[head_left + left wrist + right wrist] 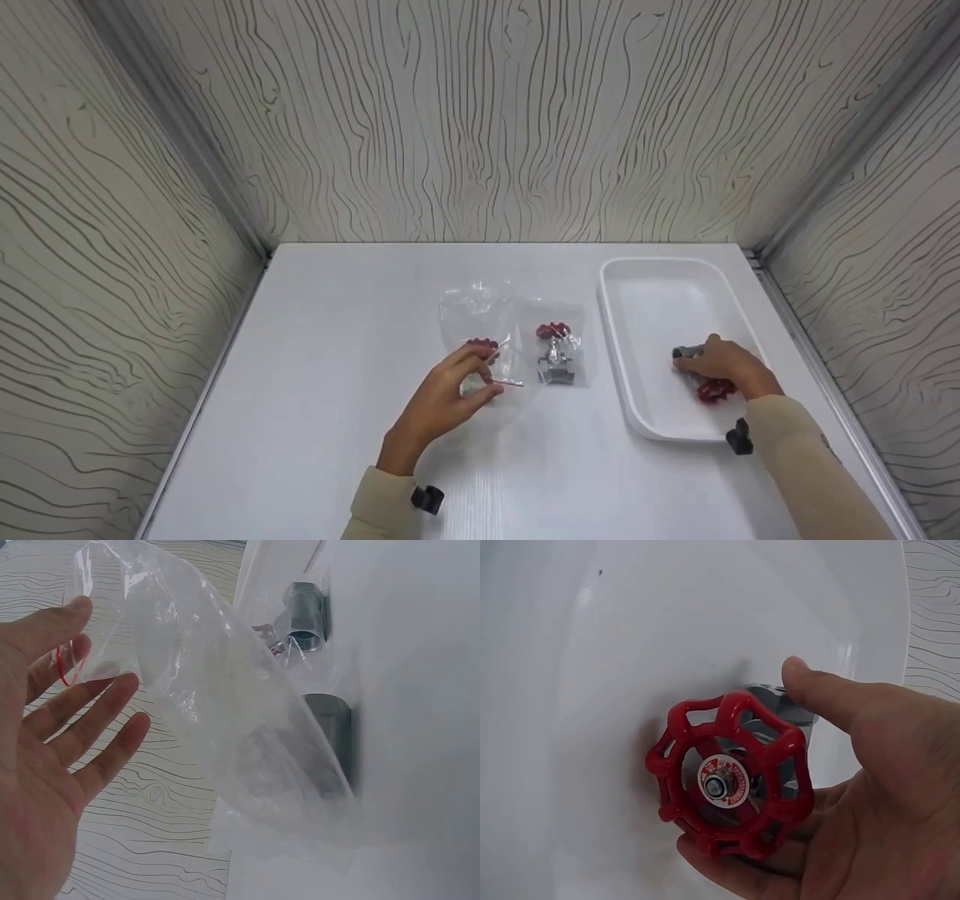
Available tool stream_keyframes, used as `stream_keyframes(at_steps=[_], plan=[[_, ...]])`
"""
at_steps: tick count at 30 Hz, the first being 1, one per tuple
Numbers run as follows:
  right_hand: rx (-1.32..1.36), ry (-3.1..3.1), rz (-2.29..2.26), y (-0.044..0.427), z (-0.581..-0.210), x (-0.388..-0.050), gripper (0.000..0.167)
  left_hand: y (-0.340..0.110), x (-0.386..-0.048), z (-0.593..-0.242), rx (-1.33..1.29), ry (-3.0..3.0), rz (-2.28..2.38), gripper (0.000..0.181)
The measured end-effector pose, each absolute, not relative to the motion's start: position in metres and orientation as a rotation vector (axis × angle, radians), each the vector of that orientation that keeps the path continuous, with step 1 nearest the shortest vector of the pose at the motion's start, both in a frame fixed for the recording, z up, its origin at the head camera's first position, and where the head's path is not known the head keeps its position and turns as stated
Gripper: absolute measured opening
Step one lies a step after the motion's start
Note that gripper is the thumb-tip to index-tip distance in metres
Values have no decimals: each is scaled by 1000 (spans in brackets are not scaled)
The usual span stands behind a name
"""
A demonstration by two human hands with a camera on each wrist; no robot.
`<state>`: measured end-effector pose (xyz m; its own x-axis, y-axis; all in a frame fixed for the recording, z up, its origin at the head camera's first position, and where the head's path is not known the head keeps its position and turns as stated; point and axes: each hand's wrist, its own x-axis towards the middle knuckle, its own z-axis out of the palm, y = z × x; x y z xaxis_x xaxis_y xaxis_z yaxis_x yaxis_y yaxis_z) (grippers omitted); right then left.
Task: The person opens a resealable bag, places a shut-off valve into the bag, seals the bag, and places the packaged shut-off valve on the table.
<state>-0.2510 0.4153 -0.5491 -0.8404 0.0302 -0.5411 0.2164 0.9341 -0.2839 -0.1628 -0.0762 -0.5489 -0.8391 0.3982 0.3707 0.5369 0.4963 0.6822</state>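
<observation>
In the head view my left hand (pixel 450 386) pinches the red-lined edge of a clear zip bag (pixel 187 637) between thumb and forefinger; the other fingers are spread in the left wrist view. A red handwheel (pixel 484 343) shows just behind that hand. Whether its valve lies inside the pinched bag or under it, I cannot tell. Just right of it another bagged valve (pixel 555 367) lies on the table. My right hand (pixel 727 364) grips the grey metal body of a bare gate valve (pixel 724 780) inside the white tray (pixel 616 360), its red handwheel facing the right wrist camera.
The white table (pixel 315 360) is bounded by wood-grain panels (pixel 480 127) at the back and sides. The tray stands near the table's right edge, its raised rim between the bagged valve and my right hand.
</observation>
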Motion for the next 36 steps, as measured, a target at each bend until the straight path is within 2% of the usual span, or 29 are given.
stream_keyframes(at_steps=[5, 17, 29, 32, 36], plan=[[195, 2537, -454, 415, -551, -253, 103, -77, -163, -549, -809, -2574, -1258, 16], [251, 2473, -483, 414, -553, -258, 115, -78, -164, -551, -836, -2551, -1249, 17], [270, 2519, -580, 417, -555, -255, 86, -78, -164, -550, -818, -2573, -1236, 16], [242, 2543, -556, 418, -554, -255, 91, -78, -164, -550, -814, -2577, -1244, 16], [222, 2570, -559, 420, -556, -255, 88, -78, -163, -549, -806, -2583, -1252, 16]])
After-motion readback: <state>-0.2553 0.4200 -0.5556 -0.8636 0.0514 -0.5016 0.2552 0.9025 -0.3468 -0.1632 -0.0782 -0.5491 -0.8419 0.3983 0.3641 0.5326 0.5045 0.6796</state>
